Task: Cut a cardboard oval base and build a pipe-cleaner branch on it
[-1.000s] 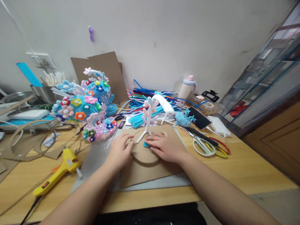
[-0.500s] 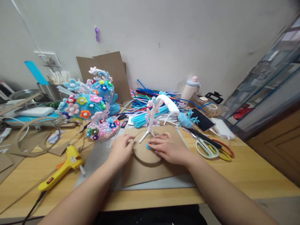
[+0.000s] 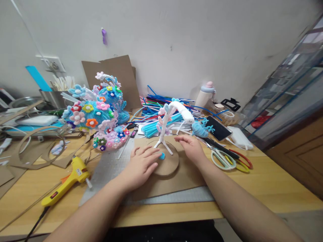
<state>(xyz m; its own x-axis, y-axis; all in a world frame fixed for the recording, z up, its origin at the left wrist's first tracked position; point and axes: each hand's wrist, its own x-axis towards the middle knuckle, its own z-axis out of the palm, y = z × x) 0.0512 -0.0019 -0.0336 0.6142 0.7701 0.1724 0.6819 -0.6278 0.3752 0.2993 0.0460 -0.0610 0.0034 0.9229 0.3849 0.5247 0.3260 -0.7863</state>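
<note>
A round cardboard disc (image 3: pixel 168 164) lies on a larger cardboard sheet (image 3: pixel 186 178) in front of me. A small white pipe-cleaner tree (image 3: pixel 164 129) with pink and blue buds stands at the disc's far edge. A small blue piece (image 3: pixel 162 156) sits on the disc. My left hand (image 3: pixel 142 164) lies flat on the disc's left side, fingers stretched toward the blue piece. My right hand (image 3: pixel 191 146) rests on the disc's right edge, fingers loosely spread, holding nothing.
A yellow glue gun (image 3: pixel 66 179) lies at the left. Scissors (image 3: pixel 224 158) and a phone (image 3: pixel 218 128) lie at the right. Flower-covered pipe-cleaner models (image 3: pixel 97 112) stand behind left, and a heap of loose pipe cleaners (image 3: pixel 156 107) lies by the wall. Cardboard offcuts (image 3: pixel 32 151) lie far left.
My left hand has moved right onto the disc, reaching the blue piece. My right hand has let go of the blue piece and shifted right to the disc's edge.
</note>
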